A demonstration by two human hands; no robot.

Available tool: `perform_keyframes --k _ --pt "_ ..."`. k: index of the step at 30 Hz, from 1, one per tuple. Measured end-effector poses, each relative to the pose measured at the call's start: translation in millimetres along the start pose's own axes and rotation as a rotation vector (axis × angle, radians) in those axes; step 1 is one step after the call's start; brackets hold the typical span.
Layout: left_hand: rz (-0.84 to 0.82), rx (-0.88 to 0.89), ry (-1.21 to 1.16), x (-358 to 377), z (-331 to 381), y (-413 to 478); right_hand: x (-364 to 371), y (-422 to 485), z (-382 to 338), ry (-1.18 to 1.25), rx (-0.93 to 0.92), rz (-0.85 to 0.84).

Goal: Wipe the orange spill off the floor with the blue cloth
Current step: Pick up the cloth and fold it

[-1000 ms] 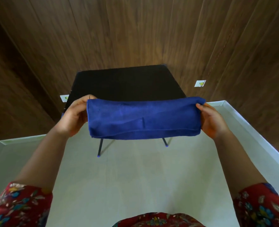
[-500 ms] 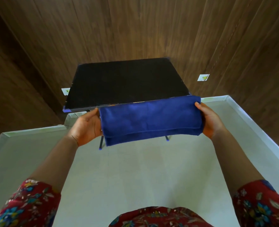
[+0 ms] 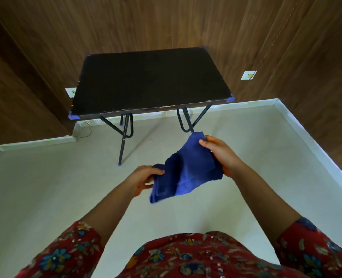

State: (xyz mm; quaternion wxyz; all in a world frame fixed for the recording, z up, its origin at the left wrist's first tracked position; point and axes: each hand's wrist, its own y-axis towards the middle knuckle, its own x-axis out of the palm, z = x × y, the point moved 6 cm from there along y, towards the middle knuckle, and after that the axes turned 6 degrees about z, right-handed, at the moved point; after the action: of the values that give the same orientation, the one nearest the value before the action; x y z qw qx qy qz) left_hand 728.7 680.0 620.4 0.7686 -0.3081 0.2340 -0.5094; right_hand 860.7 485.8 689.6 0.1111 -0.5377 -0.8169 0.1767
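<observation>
Two hands on the blue cloth [image 3: 188,173], held mid-air over pale floor [image 3: 45,187]. I log left hand [image 3: 144,178] pinching its lower corner, right hand [image 3: 219,152] clamping the upper edge. Soft, light, floppy; bunch before wiping. No orange spill visible.

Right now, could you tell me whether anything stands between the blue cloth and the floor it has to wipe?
Nothing visible does. The folded blue terry cloth is held in the air by both hands, left hand and right hand, over bare pale floor. The black folding table stands farther back. No orange spill is in view.
</observation>
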Motion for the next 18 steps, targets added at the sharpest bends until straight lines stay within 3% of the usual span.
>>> perform_keyframes --k 3,8,12,14,18 --pt "0.058 0.128 -0.117 -21.2 20.9 -9.3 -15.5 -1.9 -8.9 -0.081 -0.060 0.079" --pt "0.007 0.082 -0.245 -25.2 39.5 -14.8 -6.1 -2.6 -18.9 -0.262 -0.261 0.196" --pt "-0.156 0.106 -0.304 7.0 60.3 -32.6 64.9 -19.0 -8.1 -0.319 -0.375 -0.005" --pt "-0.206 0.144 -0.268 15.4 70.4 -41.0 91.8 -33.7 -7.3 -0.237 -0.317 -0.112" --pt "-0.029 0.199 -0.220 -1.8 78.5 -38.7 82.4 -34.1 -11.7 -0.008 -0.178 -0.204"
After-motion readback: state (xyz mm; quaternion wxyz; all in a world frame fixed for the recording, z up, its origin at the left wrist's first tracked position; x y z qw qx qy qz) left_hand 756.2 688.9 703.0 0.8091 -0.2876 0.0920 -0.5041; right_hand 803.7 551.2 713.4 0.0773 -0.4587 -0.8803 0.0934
